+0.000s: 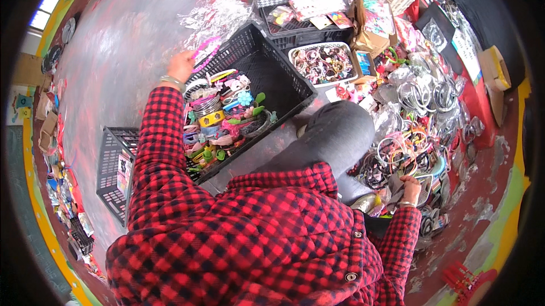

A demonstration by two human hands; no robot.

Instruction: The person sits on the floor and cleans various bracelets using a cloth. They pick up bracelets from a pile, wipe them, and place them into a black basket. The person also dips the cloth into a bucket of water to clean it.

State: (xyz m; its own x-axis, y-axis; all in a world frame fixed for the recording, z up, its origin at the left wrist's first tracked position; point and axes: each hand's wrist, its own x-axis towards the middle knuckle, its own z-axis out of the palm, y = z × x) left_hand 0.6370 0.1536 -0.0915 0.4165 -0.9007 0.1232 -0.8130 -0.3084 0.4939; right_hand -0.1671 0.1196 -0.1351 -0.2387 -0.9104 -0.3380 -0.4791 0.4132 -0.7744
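Black crate (279,70) on grey, red-smeared floor (128,42)

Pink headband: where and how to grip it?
Probably best pinched at the bend of the pink headband, coming from the view's upper right: the thin band curves there, clear of the left hand, which holds the opposite, lower-left part.

Here's floor (128,39), glossy grey with reddish streaks, spreading well out left of left hand (180,66). Big black crate (281,73) sits on it, just right and nearside of that hand. Smaller black crate (108,178) nearer body, left of same arm. Farther out, between both hands: white tray (329,84). And right hand (411,190), look, right at sprawling pile of hairbands and clear bags (417,113), spread mostly beyond it. Past that hand, rightward: dark red floor strip (482,161), scuffed pale.
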